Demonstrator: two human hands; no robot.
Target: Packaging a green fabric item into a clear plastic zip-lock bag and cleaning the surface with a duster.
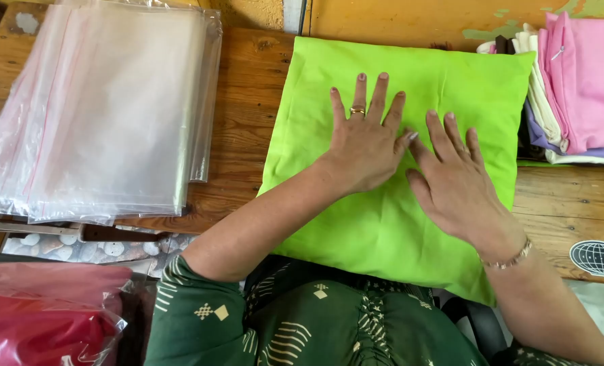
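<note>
At the bottom of the frame a dark green patterned sleeve shows, and at the lower left lies a bagged red cloth. Just above, in the middle of the frame, both hands lie flat and open on a lime green pillowcase spread on the wooden table. The left hand, with a ring, has its fingers spread; the right hand, with a bracelet at the wrist, rests just beside it, thumbs touching. Neither hand grips anything. At the upper left lies a stack of clear plastic bags. At the upper right sits a pile of folded cloths, pink on top.
</note>
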